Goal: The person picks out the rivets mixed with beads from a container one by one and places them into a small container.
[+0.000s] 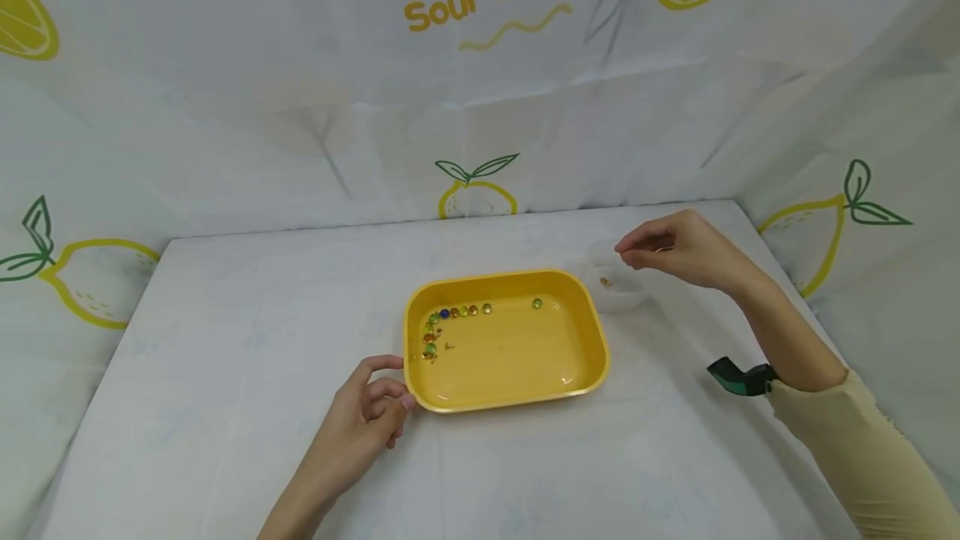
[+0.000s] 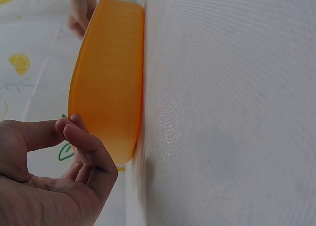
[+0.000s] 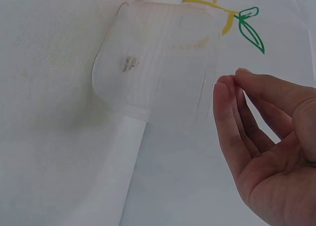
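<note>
My left hand [image 1: 367,411] holds the near left corner of a yellow tray [image 1: 517,398], its fingertips at the rim. Glass beads [image 1: 473,310], green, amber and blue, line the tray's left and back sides. Several small brass-coloured pins [image 1: 449,346] lie among and beside them. Over at the right, my right hand [image 1: 686,252] is raised above the rim of a clear plastic cup [image 1: 626,300], thumb and fingertips brought together. Nothing shows between those fingertips in the right wrist view. Small brass-coloured pieces [image 3: 130,64] lie at the cup's bottom.
The cup stands close against the tray's right end on the white tabletop [image 1: 247,340]. A white cloth [image 1: 360,165] printed with lemons hangs behind the table and along its sides. A dark strap end [image 1: 738,377] sticks out from my right wrist.
</note>
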The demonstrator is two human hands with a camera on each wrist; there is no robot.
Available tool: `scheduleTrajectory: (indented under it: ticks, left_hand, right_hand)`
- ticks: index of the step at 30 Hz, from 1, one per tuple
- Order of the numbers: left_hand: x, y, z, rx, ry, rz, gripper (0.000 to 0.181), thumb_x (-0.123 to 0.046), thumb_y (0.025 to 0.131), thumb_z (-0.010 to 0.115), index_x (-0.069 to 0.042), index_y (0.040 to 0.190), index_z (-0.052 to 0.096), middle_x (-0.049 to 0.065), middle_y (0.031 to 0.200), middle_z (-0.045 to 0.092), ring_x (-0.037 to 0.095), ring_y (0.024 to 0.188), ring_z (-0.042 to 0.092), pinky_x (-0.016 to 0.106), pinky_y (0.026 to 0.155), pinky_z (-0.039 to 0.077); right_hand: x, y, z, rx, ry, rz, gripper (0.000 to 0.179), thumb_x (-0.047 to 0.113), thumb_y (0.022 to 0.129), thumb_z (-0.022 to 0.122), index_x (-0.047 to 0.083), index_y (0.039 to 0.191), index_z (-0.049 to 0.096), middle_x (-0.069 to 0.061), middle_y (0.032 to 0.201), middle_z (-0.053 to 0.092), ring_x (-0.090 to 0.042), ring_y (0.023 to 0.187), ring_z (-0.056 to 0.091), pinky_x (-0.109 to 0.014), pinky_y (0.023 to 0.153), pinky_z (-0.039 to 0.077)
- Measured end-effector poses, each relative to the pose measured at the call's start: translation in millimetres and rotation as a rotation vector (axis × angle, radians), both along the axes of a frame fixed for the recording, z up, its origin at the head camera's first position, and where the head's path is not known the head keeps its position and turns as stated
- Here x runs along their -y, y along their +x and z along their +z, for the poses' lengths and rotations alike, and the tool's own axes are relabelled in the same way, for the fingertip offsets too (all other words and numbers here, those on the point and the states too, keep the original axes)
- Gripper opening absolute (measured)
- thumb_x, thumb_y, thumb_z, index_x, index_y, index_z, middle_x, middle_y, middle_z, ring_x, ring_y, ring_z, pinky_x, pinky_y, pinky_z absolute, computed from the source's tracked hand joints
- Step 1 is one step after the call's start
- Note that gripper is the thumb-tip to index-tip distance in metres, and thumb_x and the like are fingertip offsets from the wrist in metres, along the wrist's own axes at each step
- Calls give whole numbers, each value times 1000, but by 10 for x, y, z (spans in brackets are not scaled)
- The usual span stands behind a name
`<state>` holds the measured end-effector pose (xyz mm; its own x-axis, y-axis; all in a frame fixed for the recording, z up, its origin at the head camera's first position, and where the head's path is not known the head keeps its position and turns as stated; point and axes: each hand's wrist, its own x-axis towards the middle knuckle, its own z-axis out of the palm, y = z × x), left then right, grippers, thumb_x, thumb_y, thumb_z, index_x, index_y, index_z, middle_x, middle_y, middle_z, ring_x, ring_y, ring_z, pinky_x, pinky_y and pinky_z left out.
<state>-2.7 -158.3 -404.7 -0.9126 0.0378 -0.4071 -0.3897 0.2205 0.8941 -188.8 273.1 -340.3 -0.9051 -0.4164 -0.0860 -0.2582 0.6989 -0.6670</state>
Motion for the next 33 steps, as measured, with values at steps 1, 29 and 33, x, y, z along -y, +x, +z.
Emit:
scheduleTrajectory:
  ticks: [1,29,33]
  left_hand:
    - [0,-1,-2,0,0,0,49,-11,103,73,-16,146,51,11,102,73,16,69,58,25,58,48]
    - [0,-5,-12,-10,-7,3,49,-10,103,73,-16,146,51,11,102,73,16,67,57,25,57,46]
    - [0,-5,-12,-11,-5,2,49,-9,102,73,-16,146,51,11,101,73,15,67,57,24,58,46]
  right_hand:
    - [1,1,6,-3,-1,0,18,13,101,78,3,115,81,-20,115,81,-5,87,76,-18,79,62]
    - [334,103,180,-20,-59,70,15,17,99,81,11,113,83,-11,110,83,-5,87,78,-17,82,62]
    - [423,121,177,-17,-91,82,14,16,99,81,11,111,83,-12,108,83,-8,86,78,-19,82,63]
